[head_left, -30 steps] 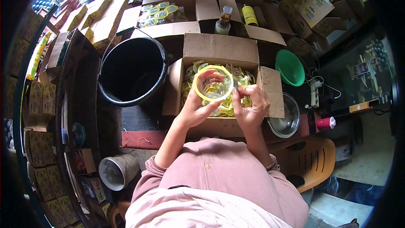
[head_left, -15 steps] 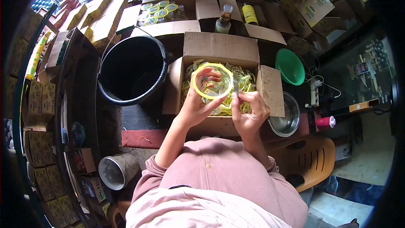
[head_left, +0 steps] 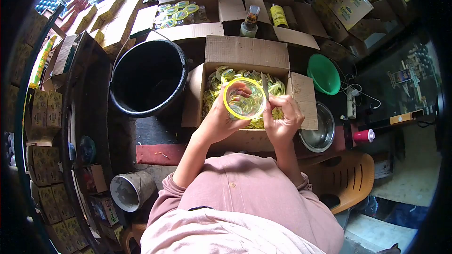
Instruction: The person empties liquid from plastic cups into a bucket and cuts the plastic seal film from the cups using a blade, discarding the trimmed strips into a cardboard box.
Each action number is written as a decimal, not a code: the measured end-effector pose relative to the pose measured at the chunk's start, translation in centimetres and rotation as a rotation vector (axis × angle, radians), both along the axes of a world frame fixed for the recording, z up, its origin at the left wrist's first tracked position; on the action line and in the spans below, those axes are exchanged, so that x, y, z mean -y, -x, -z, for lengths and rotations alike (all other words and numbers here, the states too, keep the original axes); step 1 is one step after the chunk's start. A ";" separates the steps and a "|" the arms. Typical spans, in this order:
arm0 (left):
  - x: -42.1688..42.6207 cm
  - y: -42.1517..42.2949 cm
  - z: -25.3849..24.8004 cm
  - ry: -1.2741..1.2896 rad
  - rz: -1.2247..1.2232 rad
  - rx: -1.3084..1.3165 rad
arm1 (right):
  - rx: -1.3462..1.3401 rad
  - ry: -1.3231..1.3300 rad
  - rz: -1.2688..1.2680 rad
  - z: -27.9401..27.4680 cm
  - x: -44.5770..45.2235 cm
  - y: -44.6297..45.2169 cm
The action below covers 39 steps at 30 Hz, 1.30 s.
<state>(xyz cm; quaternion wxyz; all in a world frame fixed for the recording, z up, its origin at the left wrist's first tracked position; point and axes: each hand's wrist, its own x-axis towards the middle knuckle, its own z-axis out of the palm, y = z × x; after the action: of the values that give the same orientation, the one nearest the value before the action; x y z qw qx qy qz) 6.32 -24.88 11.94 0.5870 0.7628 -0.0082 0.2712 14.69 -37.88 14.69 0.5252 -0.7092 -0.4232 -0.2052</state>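
Observation:
My left hand [head_left: 217, 123] is wrapped round a clear plastic cup [head_left: 252, 107] with a yellow rim, its open mouth tilted up toward me. Through the clear wall some of my fingers show. A small knife [head_left: 264, 85] is gripped in my right hand [head_left: 285, 118], blade pointing up beside the right edge of the rim. Whether the blade touches the rim, I cannot tell. Both hands are above an open cardboard box [head_left: 247, 52] filled with yellow and clear plastic trimmings [head_left: 212, 98].
A large black bucket [head_left: 123, 104] stands left of the box. To the right are a green bowl [head_left: 325, 76], a metal bowl [head_left: 325, 145] and a power strip [head_left: 351, 106]. Behind, another carton [head_left: 193, 29] holds several lidded cups [head_left: 180, 15]. An orange chair [head_left: 346, 178] is at lower right.
The cup has shifted right and slightly down in my left hand. My right hand has moved a little right, and more of the knife blade shows above the rim.

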 end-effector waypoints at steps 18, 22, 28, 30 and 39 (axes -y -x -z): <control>-0.2 -0.2 -0.3 0.155 0.091 0.016 | 0.045 0.034 0.018 -0.6 0.5 0.2; -0.1 -0.2 -0.4 0.118 0.066 0.010 | 0.058 0.035 0.022 -0.5 0.3 0.1; -0.1 -0.2 -0.6 0.119 0.085 0.003 | 0.103 0.050 0.018 -0.5 -0.1 -0.2; 0.1 -0.2 -0.6 0.083 0.098 0.031 | 0.101 0.042 0.010 -0.5 -0.2 -0.4; 0.2 -0.4 -0.5 0.259 0.109 0.056 | -0.032 -0.059 0.052 0.1 0.4 0.2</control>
<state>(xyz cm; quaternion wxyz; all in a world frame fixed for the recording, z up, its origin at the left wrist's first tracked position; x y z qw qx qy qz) 6.77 -25.03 12.40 0.6940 0.6711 -0.0308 0.2588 14.45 -38.27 14.59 0.5471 -0.7073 -0.3901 -0.2197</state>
